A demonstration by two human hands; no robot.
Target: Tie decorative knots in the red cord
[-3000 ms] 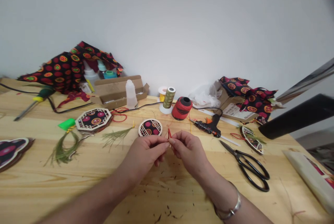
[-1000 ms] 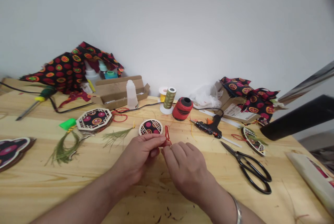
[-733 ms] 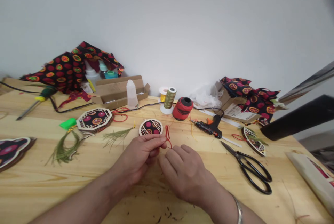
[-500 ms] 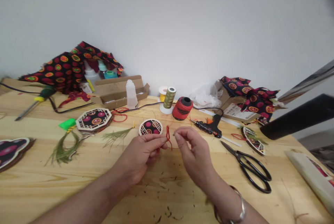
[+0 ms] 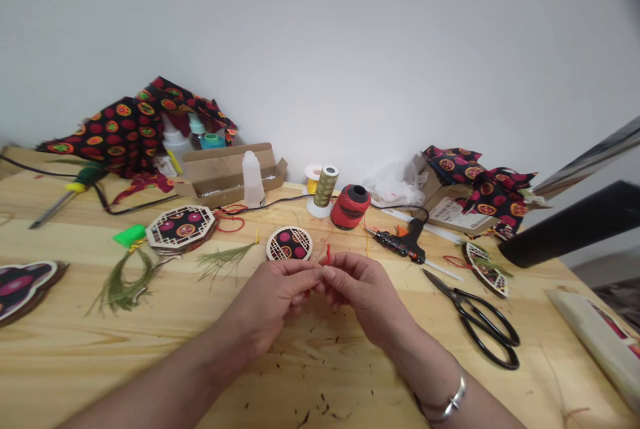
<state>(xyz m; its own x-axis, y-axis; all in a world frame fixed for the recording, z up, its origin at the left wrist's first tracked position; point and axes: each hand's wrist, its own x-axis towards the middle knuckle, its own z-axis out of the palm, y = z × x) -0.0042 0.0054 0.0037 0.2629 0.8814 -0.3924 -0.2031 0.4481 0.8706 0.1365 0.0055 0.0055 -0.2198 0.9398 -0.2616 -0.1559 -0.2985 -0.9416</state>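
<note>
My left hand (image 5: pixel 273 296) and my right hand (image 5: pixel 363 289) meet at the fingertips above the middle of the table. Both pinch a thin red cord (image 5: pixel 329 252); a short piece of it sticks up over the fingers and the rest is mostly hidden. Just behind my left hand lies a round wooden-framed ornament (image 5: pixel 289 244) with dark patterned fabric. A spool of red cord (image 5: pixel 351 207) stands beyond my hands, beside an olive thread spool (image 5: pixel 326 186). Right of my right hand are black-handled scissors (image 5: pixel 483 322).
A glue gun (image 5: pixel 407 242) rests behind the scissors. Leftward lie an octagonal ornament (image 5: pixel 181 229), a green tassel (image 5: pixel 123 282) and a screwdriver (image 5: pixel 65 196). A plastic bottle (image 5: pixel 253 179) stands by an open cardboard box (image 5: pixel 220 176). A black cylinder (image 5: pixel 575 222) juts in from the right.
My right hand has moved left to meet my left hand, and its fingers now pinch the red cord too. The cord's loop, visible before, is now largely covered by fingers.
</note>
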